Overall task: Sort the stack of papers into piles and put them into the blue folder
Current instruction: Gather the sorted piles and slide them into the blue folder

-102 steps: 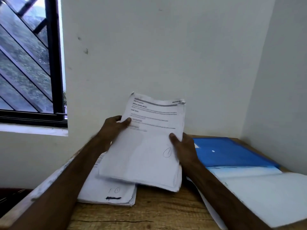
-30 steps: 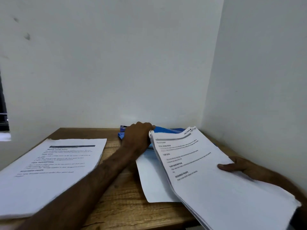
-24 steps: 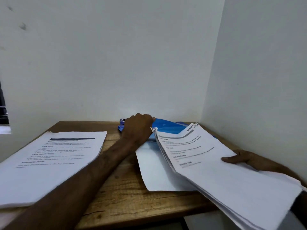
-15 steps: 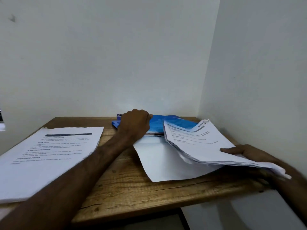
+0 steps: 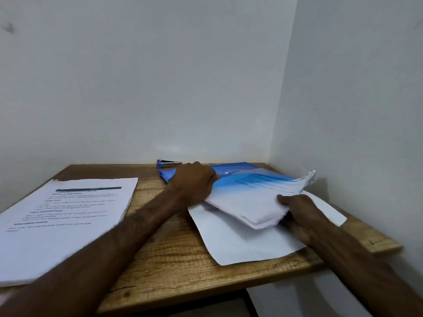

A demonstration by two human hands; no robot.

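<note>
i am holding the paper bundle (image 5: 251, 205) partly inside the blue folder (image 5: 238, 168), far right on the surface (image 5: 178, 248): left hand (image 5: 194, 181) fingers curling on its cover, right hand (image 5: 299, 212) fingers clamping the bundle; flat, square feeding seems wisest.

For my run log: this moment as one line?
left hand: holds blue plastic folder cover | right hand: grips white paper bundle, partly under cover | printed paper pile: on wooden table
</note>
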